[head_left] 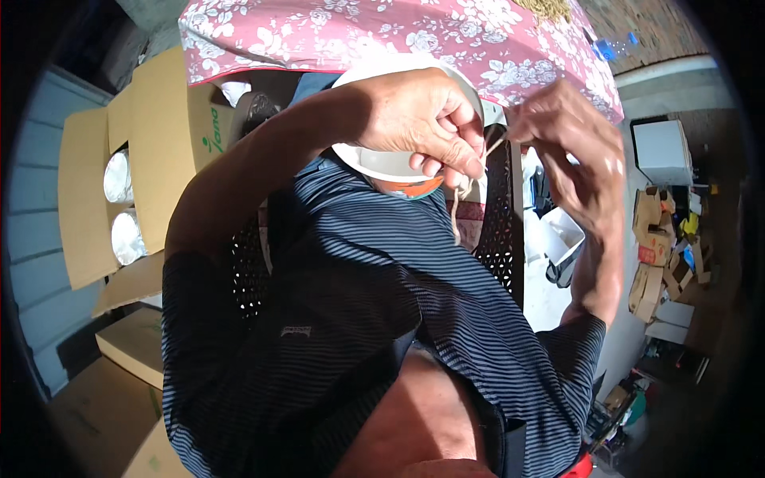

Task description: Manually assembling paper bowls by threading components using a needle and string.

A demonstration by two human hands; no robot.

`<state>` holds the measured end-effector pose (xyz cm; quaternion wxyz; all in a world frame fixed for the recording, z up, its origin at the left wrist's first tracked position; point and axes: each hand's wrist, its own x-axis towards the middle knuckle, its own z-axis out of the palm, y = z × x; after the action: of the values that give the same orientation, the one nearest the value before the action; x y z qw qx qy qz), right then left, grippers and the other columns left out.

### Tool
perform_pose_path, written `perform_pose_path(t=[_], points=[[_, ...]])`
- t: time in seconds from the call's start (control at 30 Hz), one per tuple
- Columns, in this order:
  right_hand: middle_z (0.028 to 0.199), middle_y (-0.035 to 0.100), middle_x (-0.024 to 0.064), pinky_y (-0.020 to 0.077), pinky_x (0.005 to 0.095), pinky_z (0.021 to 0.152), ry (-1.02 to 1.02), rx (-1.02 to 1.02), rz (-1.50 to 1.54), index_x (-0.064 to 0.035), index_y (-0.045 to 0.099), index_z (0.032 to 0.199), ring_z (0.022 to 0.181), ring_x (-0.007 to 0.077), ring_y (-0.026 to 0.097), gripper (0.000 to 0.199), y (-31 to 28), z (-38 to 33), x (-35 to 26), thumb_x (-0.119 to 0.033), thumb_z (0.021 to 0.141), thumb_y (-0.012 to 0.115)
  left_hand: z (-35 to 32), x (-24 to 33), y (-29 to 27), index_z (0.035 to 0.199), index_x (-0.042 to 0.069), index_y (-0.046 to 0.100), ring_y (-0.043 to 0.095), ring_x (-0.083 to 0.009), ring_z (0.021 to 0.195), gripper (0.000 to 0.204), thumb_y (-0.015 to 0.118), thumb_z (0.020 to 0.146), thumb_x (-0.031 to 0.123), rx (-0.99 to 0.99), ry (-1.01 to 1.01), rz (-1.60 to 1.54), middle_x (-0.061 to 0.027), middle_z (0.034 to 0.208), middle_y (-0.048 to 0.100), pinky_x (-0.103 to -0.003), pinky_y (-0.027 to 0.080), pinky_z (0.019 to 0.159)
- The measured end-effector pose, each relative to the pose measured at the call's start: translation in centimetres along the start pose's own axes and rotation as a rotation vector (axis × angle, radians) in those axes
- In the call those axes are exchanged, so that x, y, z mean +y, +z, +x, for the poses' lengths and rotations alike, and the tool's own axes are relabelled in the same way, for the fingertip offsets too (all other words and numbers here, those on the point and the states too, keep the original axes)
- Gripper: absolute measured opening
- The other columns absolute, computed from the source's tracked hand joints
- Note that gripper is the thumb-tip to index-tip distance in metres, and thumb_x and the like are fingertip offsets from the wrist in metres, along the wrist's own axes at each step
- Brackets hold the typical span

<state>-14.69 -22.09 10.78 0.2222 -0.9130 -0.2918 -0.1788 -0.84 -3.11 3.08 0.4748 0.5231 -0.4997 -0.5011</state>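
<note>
In front of my chest, my left hand (434, 127) is closed, its thumb and fingers pinching a thin beige string (455, 217). One end of the string dangles below those fingers. The other stretches to the right, up to the fingertips of my right hand (570, 131), which is slightly blurred and bent in a pinch on it. Beneath my left hand, a white bowl (381, 165) sits over my lap, partly hidden by the hand and forearm. An orange and green rounded surface (413, 188) shows under its near rim.
A table with a pink floral cloth (311, 40) stands ahead, bearing a brownish heap (546, 8). Open cardboard boxes (159, 119) holding silvery round things (119, 177) are at left. A dark perforated chair (500, 215) surrounds me. Cardboard scraps (653, 227) lie at right by a white box (661, 151).
</note>
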Motion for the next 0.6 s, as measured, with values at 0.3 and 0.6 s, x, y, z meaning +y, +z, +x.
perform_pose_path(t=[0.3, 0.6], points=[[0.099, 0.065, 0.0125, 0.0504, 0.0336, 0.087, 0.56, 0.011, 0.386, 0.0068, 0.071, 0.105, 0.095, 0.0211, 0.064, 0.017, 4.6, -3.8, 0.5, -0.004, 0.096, 0.061, -0.6, -1.2, -0.1, 0.101, 0.0, 0.074, 0.057, -0.004, 0.067, 0.026, 0.069, 0.102, 0.026, 0.233, 0.025, -0.014, -0.0028, 0.083, 0.072, -0.021, 0.046, 0.062], [0.082, 0.067, 0.0082, 0.0484, 0.0312, 0.069, 0.543, 0.177, 0.251, 0.0036, 0.076, 0.095, 0.075, 0.0173, 0.063, 0.008, 6.7, -4.2, -0.3, -0.002, 0.09, 0.077, -1.0, -3.0, -0.1, 0.105, 0.0, 0.068, 0.059, -0.0042, 0.075, 0.019, 0.066, 0.103, 0.018, 0.293, 0.127, -0.122, -0.006, 0.093, 0.074, -0.021, 0.048, 0.066]])
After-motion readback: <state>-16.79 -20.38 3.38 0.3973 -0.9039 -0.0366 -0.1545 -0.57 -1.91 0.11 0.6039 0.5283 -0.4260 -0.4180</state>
